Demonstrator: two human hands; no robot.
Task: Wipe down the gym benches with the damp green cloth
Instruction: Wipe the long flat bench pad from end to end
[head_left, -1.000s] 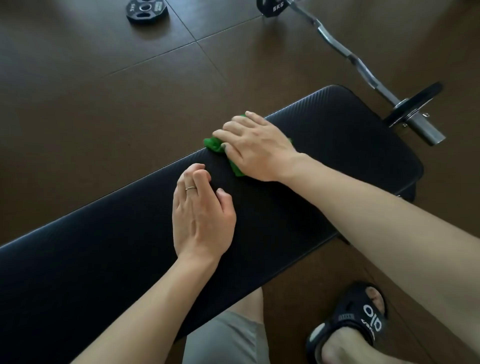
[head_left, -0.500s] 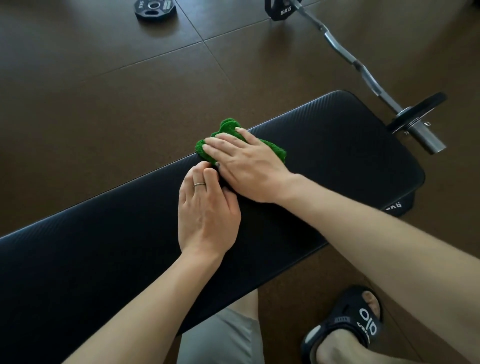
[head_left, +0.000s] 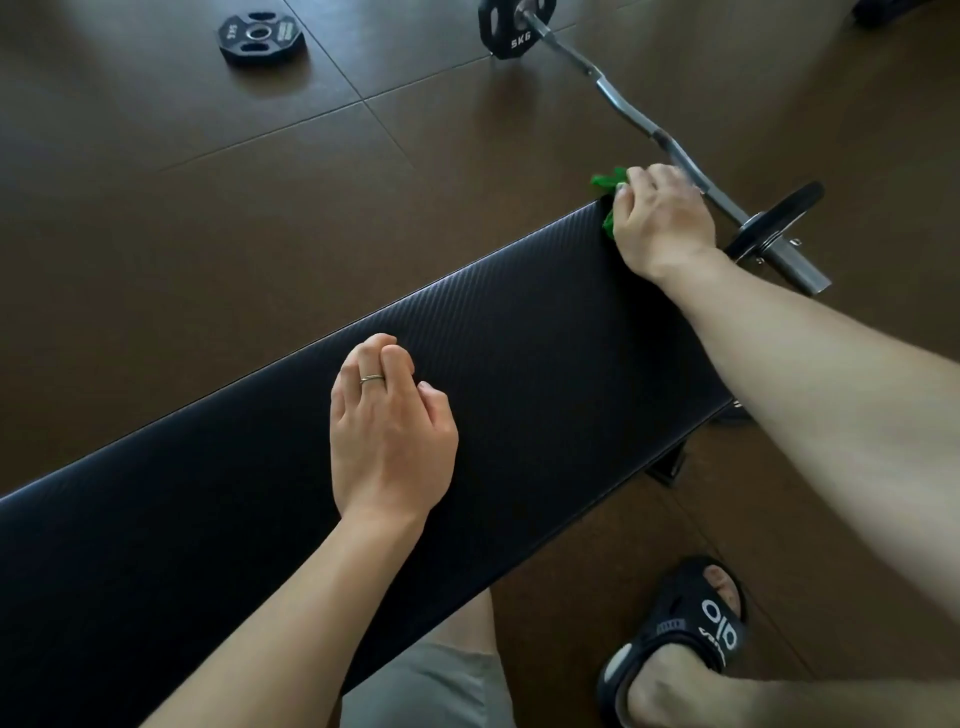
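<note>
A long black padded gym bench (head_left: 519, 338) runs from lower left to upper right. My right hand (head_left: 657, 218) is at the bench's far right corner, fingers curled over the green cloth (head_left: 605, 180). Only a small part of the cloth shows, past my fingertips and at the bench's edge. My left hand (head_left: 389, 431) rests on the middle of the bench top with its fingers loosely curled; it holds nothing and wears a ring.
A curl bar (head_left: 623, 104) with a 5 kg plate (head_left: 511, 28) lies on the brown floor just beyond the bench's right end, close to my right hand. A loose weight plate (head_left: 258, 37) lies farther back. My sandalled foot (head_left: 685, 639) stands below the bench.
My right hand has slid the green cloth from the bench's middle to its far right corner. My left hand has stayed on the bench and its fingers have curled in.
</note>
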